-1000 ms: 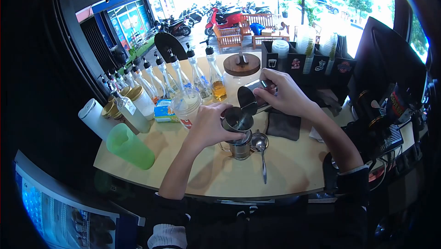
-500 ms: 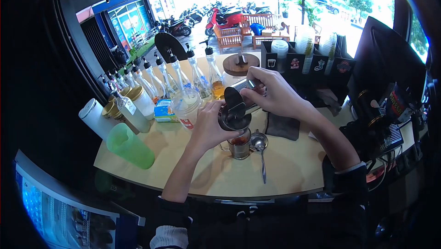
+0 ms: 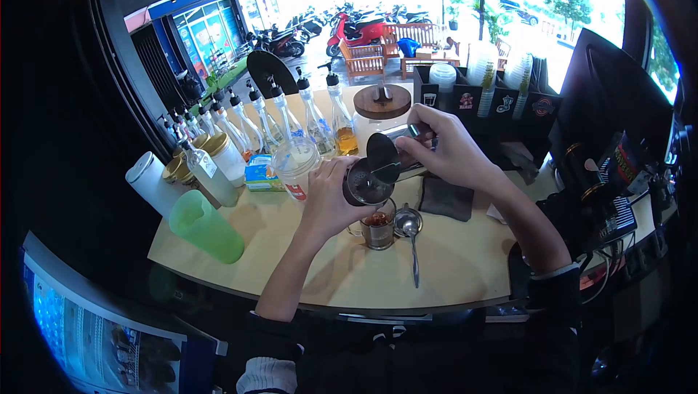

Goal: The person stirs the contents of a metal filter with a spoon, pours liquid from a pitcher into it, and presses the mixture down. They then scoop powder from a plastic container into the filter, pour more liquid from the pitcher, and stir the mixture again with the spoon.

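My left hand is wrapped round a dark metal cup, held above a glass mug with brown liquid in it. My right hand grips a shiny metal vessel by its handle, tilted toward the cup. A dark round lid or disc lies between the two, over the cup's mouth. Beside the mug rests a metal strainer with its handle toward me.
Pump bottles line the counter's far left. Nearer stand a green cup, a clear plastic jar and a white container. A dark cloth lies right of the strainer. Behind it is a black cup organizer.
The cup in my left hand has tipped and risen slightly, showing more of its inside. My right hand has moved slightly right, and the shiny vessel shows more clearly.
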The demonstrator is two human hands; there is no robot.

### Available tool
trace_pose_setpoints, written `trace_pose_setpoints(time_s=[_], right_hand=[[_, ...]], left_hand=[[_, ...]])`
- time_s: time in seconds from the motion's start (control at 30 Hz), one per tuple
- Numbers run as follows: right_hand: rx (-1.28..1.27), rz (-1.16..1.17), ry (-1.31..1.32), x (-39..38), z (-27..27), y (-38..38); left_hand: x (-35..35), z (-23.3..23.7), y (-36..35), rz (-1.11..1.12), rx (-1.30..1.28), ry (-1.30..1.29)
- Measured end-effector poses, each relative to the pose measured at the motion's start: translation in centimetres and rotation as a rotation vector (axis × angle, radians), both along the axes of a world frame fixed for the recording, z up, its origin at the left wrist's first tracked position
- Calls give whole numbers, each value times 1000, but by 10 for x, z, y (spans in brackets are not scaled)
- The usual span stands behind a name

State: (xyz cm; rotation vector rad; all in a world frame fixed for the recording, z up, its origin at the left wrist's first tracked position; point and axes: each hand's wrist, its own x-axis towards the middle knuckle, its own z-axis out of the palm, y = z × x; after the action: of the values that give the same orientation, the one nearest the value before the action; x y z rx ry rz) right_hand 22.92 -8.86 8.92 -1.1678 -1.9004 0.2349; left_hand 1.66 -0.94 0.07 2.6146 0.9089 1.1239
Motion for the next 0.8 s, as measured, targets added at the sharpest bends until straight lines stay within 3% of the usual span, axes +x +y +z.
trace_pose_setpoints(time_s=[0.07, 0.4, 0.47, 0.63, 0.8], right_hand=[[-16, 9, 147, 3, -5, -2], [-31, -147, 203, 39, -42, -18], [-80, -105, 454, 45, -58, -23], [-80, -65, 601, 63, -100, -39], [-125, -166, 818, 69, -147, -55]], left_hand=[[0, 1, -1, 9, 4, 12], [-3, 9, -2, 82, -55, 49], [-3, 12, -3, 86, -38, 30], [-5, 12, 3, 51, -6, -25], [-6, 14, 3, 38, -66, -46]])
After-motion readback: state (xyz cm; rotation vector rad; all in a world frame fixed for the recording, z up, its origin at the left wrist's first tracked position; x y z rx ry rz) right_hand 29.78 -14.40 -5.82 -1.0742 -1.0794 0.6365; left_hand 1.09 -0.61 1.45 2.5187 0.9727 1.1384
